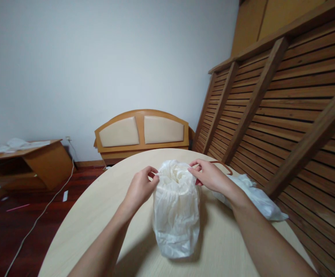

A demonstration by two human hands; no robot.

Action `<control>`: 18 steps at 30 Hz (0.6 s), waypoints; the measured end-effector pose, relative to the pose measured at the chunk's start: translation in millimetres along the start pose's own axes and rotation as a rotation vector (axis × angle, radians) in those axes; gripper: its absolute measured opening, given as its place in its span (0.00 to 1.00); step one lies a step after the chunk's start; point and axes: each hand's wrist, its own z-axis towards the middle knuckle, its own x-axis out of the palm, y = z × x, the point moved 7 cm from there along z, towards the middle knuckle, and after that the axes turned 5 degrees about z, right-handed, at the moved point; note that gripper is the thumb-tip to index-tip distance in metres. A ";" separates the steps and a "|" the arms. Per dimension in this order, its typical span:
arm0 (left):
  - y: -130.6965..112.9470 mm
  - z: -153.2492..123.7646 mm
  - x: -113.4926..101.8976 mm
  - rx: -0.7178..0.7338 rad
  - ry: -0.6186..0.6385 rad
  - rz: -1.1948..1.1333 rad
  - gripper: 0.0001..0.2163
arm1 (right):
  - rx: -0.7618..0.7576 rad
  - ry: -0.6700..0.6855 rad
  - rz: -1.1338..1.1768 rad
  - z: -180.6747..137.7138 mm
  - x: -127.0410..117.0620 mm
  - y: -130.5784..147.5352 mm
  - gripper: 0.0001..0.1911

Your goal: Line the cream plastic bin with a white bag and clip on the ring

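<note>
A white cloth-like drawstring bag [176, 215] stands upright on the round table, its top gathered into puckered folds around a small opening. At the bag's upper left edge, my left hand [142, 186] is closed, thumb and fingers pinching the rim. My right hand [206, 174] grips the opposite side of the gathered top in a similar pinch. What the bag contains is hidden. Behind my right forearm, a crumpled whitish plastic bag [257, 198] lies on the table, partly covered by the arm.
The pale round table [98, 231] has a curved edge. A brown strap [223, 166] lies at its far right. Wooden slatted panels [314, 96] lean along the right. Beyond stands a headboard [141, 130]. A low cabinet [46, 165] and a white cable [47, 209] are at left.
</note>
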 end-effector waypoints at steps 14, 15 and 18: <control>-31.4 -28.7 -23.3 0.236 -0.356 0.209 0.11 | -0.158 -0.039 0.267 5.8 17.8 -29.2 0.17; -36.2 -37.1 -22.9 0.316 -0.383 0.213 0.11 | -0.163 -0.062 0.261 1.0 17.6 -30.7 0.18; -30.2 -60.3 -14.4 0.465 -0.413 0.224 0.17 | -0.165 -0.184 0.167 -19.9 13.0 -36.0 0.18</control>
